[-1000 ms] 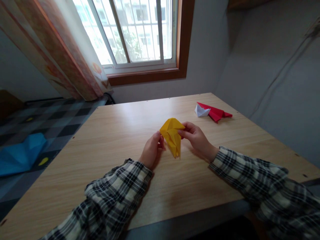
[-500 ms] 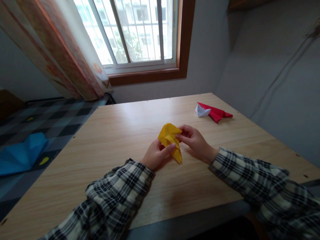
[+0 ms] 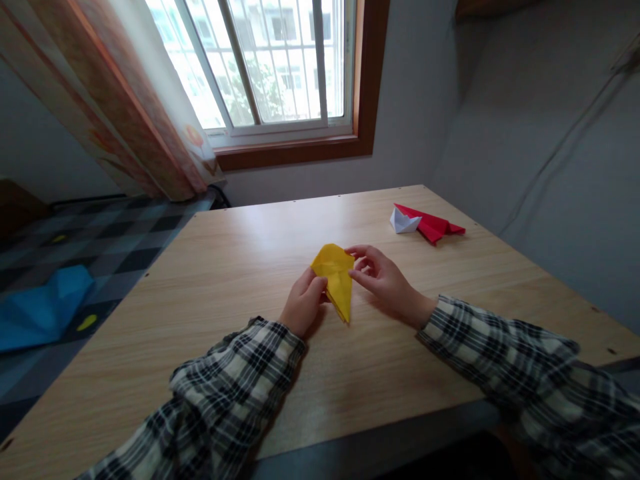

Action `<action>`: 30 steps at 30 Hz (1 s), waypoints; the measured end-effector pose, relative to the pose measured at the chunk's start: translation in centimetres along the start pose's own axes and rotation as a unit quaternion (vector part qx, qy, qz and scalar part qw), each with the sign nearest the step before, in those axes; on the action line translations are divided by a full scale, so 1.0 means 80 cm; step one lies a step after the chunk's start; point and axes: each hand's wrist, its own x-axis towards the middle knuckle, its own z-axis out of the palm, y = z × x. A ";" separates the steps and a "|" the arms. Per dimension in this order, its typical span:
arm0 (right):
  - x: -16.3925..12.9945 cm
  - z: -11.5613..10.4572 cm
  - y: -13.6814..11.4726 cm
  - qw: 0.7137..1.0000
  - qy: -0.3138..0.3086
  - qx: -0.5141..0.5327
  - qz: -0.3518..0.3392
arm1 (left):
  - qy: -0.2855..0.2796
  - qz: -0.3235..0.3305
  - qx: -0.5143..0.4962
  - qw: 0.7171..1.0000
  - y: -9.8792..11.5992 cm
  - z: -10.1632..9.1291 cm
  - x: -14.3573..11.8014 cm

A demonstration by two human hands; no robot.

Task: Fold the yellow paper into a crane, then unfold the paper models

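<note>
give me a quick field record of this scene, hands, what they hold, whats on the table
left hand: left hand pinches the left edge of the yellow folded paper
right hand: right hand touches the paper's right edge, fingers spread
paper: pointed end toward the person, low over the wooden table
far right of table: red folded paper with a white folded paper against it
floor, left: blue sheet
behind: window, curtain

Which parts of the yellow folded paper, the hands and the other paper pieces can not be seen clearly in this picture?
Head view only:
- Yellow folded paper: its underside and inner folds are hidden by its own top layers; its left edge by the left hand.
- Right hand: palm turned away.
- White folded piece and red folded piece: too small to tell their shapes.
- Blue sheet: cut off by the left edge.
</note>
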 end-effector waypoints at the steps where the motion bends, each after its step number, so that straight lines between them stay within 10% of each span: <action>1: 0.000 0.000 0.000 1.000 0.003 0.000 0.000 | 0.003 0.003 -0.001 1.000 0.001 0.000 0.000; 20: 0.002 -0.002 0.005 0.996 -0.037 0.079 0.033 | -0.007 -0.058 -0.064 0.996 0.003 -0.002 0.001; 30: 0.002 -0.001 0.008 0.976 -0.045 0.199 0.081 | -0.037 0.014 -0.073 0.997 -0.005 -0.003 0.000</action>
